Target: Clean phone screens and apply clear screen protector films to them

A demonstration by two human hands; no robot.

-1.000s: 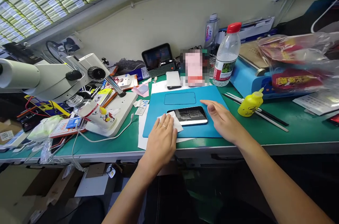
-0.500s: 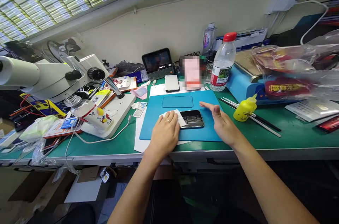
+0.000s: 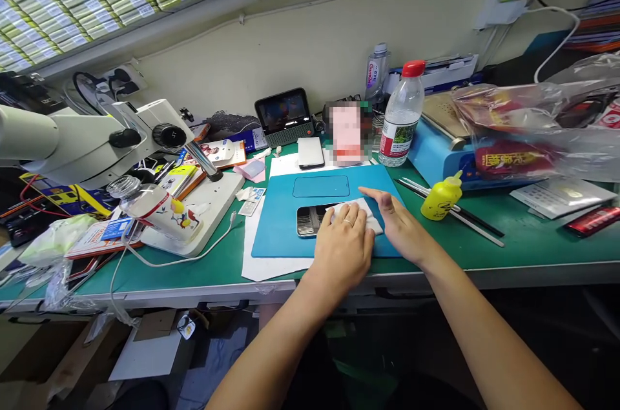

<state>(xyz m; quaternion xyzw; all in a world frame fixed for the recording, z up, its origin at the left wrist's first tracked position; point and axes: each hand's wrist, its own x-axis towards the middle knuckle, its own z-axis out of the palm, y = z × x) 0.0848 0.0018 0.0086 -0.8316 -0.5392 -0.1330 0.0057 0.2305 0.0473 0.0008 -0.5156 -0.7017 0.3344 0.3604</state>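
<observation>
My left hand (image 3: 346, 239) is closed on a folded white wipe (image 3: 372, 216), fingers together, and presses it against a phone (image 3: 309, 221). The wipe and hand cover the phone's right part; its dark, glossy left part shows. Beneath lies a blue mat (image 3: 276, 235), where a thin rounded outline (image 3: 320, 186) is seen above the phone. My right hand (image 3: 400, 223) stands on edge over the mat's right side, beside the wipe. Its fingers are stretched out, thumb raised, and it is open with nothing in it.
A yellow squeeze bottle (image 3: 442, 195) and thin sticks (image 3: 477, 229) lie right of the mat. A red-capped water bottle (image 3: 401, 116) stands behind. At left are a microscope (image 3: 165, 129) and a glass jar (image 3: 162, 210). A small screen (image 3: 285, 114) stands at the back.
My left hand has slid the wipe rightward along the phone, uncovering its left end. My right hand stays at the mat's right side. The view has shifted slightly.
</observation>
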